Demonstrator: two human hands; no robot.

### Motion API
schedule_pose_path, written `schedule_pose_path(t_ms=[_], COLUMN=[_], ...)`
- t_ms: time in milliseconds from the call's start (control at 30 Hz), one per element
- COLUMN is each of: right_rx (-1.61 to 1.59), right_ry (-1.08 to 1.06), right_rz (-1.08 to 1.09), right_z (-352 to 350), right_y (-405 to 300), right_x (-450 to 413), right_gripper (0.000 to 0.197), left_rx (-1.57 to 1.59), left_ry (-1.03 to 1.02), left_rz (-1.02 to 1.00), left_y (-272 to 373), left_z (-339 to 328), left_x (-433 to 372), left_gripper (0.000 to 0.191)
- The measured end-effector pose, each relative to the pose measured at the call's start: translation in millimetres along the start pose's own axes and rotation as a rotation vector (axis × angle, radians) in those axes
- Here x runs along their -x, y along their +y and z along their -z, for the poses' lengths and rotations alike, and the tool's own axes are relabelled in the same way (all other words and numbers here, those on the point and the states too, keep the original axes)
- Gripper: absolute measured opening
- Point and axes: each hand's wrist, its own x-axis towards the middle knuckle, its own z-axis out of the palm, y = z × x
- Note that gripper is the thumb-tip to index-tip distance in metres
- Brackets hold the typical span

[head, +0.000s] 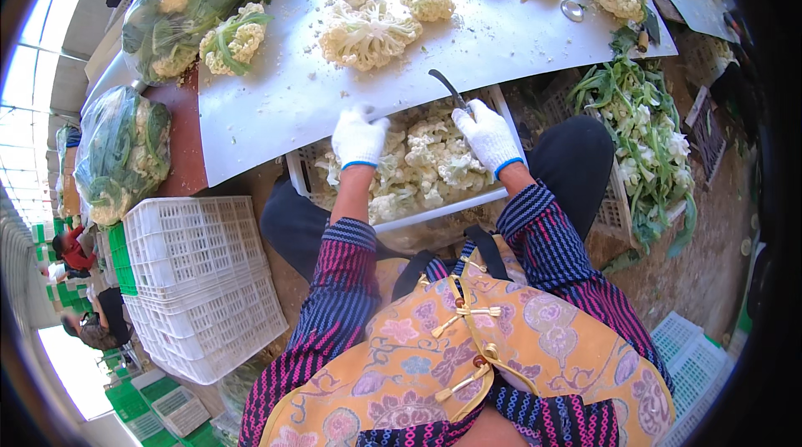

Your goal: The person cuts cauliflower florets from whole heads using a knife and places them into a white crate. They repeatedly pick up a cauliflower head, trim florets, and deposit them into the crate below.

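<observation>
A white knitted glove with a blue cuff covers my left hand (359,137), which hovers at the table's near edge over a white plastic crate (438,211) filled with cauliflower florets (432,155). Whether its blurred fingers hold anything cannot be told. My right hand (490,132), gloved alike, grips a curved knife (446,83) above the crate's right side, the dark blade pointing up and left over the table. Beyond my hands, a large cut cauliflower head (371,36) with its stem side showing lies near two smaller pieces (427,2) on the white tabletop (276,102).
Bagged cauliflowers (122,152) stand at the left above stacked white crates (200,284). Right of my knee, a crate holds trimmed leaves (651,152). A round metal lid-like object (571,10) and a wooden-handled tool (643,40) lie at the table's right. Two people are far left.
</observation>
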Motion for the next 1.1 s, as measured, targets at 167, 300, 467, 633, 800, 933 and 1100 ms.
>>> schedule_pose_path(t_ms=[167, 300, 467, 633, 800, 933, 1100], right_rx=[0.512, 0.702, 0.661, 0.643, 0.589, 0.468, 0.418], right_ry=[-0.747, -0.623, -0.173, -0.188, -0.012, 0.191, 0.205], right_rz=[0.235, 0.042, -0.041, -0.100, -0.081, -0.115, -0.067], right_z=[-4, -46, -37, 10, 47, 79, 72], right_y=[3, 30, 21, 12, -8, 6, 4], right_x=[7, -9, -26, -15, -10, -5, -11], right_gripper=[0.053, 0.049, 0.039, 0.040, 0.041, 0.045, 0.043], left_rx=[0.158, -0.105, -0.299, -0.560, -0.500, -0.539, 0.004], left_ry=[0.229, -0.505, -0.622, -0.242, -0.487, -0.469, -0.305], left_rz=[0.090, -0.095, -0.347, -0.414, 0.165, 0.285, -0.110], left_y=[-12, 10, -15, -37, -155, -52, 27], left_z=[30, 42, -58, -64, -73, -25, -81], left_x=[-45, -35, 69, 46, -32, -9, 85], left_gripper=[0.035, 0.035, 0.048, 0.047, 0.056, 0.056, 0.071])
